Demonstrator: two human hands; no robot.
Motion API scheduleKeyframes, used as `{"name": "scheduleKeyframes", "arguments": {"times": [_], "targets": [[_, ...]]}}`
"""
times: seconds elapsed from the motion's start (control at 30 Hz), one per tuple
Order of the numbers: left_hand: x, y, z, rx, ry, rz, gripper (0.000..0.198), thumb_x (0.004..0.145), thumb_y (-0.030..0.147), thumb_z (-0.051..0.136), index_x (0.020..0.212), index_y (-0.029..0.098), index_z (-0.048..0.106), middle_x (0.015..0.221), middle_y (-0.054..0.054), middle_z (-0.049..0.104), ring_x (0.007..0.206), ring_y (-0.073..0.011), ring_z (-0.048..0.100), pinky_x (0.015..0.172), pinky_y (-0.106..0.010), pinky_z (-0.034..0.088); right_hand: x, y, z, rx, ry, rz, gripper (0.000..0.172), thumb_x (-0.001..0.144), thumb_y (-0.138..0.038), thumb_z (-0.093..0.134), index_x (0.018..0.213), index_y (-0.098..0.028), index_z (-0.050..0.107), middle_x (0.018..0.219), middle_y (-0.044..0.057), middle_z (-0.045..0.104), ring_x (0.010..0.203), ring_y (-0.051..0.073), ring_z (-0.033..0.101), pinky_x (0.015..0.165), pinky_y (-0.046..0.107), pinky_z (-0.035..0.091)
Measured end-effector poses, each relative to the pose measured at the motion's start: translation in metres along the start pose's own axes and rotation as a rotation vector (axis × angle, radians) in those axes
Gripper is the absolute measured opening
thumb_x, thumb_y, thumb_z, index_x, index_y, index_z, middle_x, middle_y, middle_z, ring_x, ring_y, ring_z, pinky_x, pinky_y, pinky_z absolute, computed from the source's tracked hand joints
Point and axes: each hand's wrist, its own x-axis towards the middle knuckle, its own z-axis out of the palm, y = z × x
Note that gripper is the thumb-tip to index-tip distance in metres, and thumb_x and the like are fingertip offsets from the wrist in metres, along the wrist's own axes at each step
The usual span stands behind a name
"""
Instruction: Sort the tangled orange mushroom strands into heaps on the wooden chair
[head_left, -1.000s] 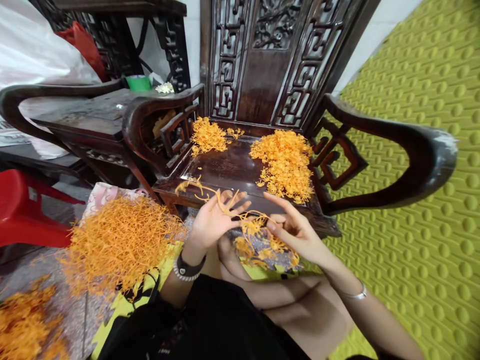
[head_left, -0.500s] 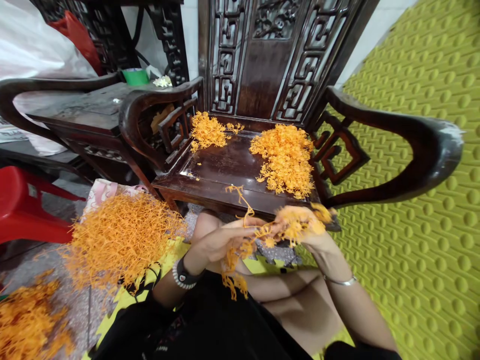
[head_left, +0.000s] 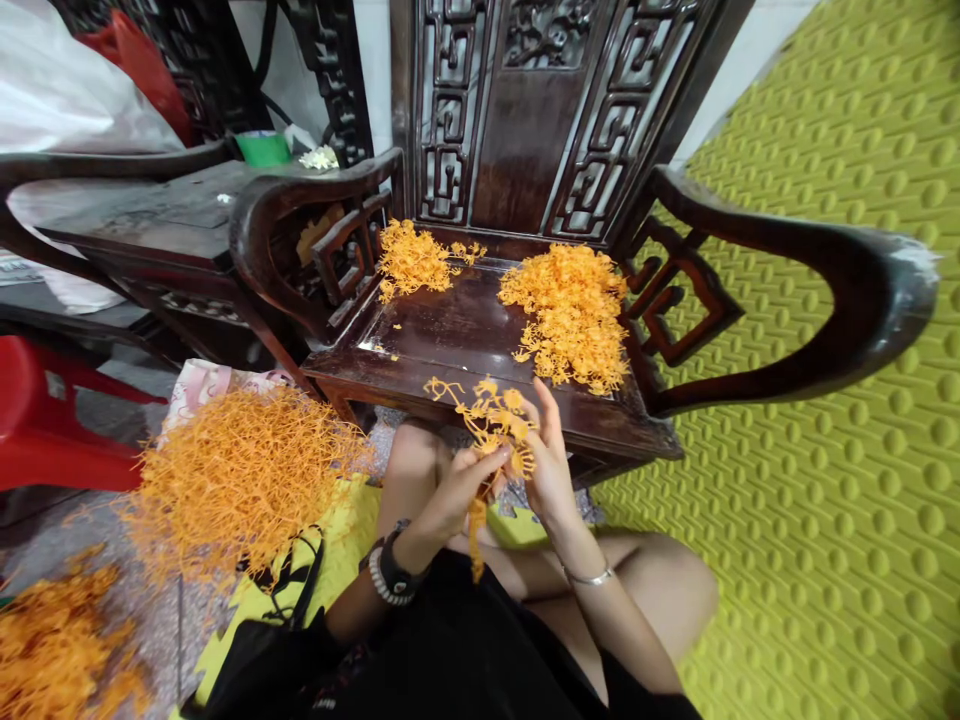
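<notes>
Two loose heaps of fine orange strands [head_left: 574, 315] lie on my dark carved wooden chair seat [head_left: 442, 335], a bigger tangled orange pile [head_left: 240, 480] at left looks not yet gone through; head view: my left hand [head_left: 450, 500] fingers pinch a small orange clump [head_left: 491, 425] above my lap, my right hand [head_left: 551, 465] fingers slightly spread against it
</notes>
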Motion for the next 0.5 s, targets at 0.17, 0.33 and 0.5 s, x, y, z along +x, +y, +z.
{"name": "scheduleKeyframes", "arguments": {"times": [0.17,0.33,0.5], "targets": [[0.0,0.003,-0.006,0.184,0.098,0.075,0.037,0.078,0.046,0.059,0.057,0.016,0.058,0.045,0.004,0.042,0.045,-0.0084,0.034,0.05,-0.025,0.026,-0.012,0.002,-0.004,-0.323,0.094,-0.557,0.07,0.084,-0.049,0.055,0.146,-0.034,0.026,0.154,0.006,0.024,0.138,0.033,0.033,0.107,0.057,0.038],[0.002,-0.007,-0.007,0.4,0.231,0.18,0.036,0.074,0.037,0.056,0.045,0.019,0.045,0.043,0.003,0.041,0.045,-0.0094,0.036,0.048,-0.024,0.024,-0.014,-0.004,0.002,-0.625,0.145,-0.563,0.097,0.075,-0.041,0.071,0.152,-0.033,0.011,0.159,0.008,0.009,0.145,0.034,0.016,0.112,0.06,0.027],[-0.001,-0.01,-0.006,0.452,0.267,0.217,0.034,0.073,0.031,0.055,0.045,0.02,0.039,0.043,0.004,0.038,0.046,-0.0087,0.033,0.049,-0.024,0.021,0.0,-0.002,0.013,-0.49,0.111,-0.388,0.085,0.078,-0.041,0.069,0.148,-0.024,0.025,0.15,0.013,0.032,0.139,0.028,0.032,0.115,0.05,0.029]]}}
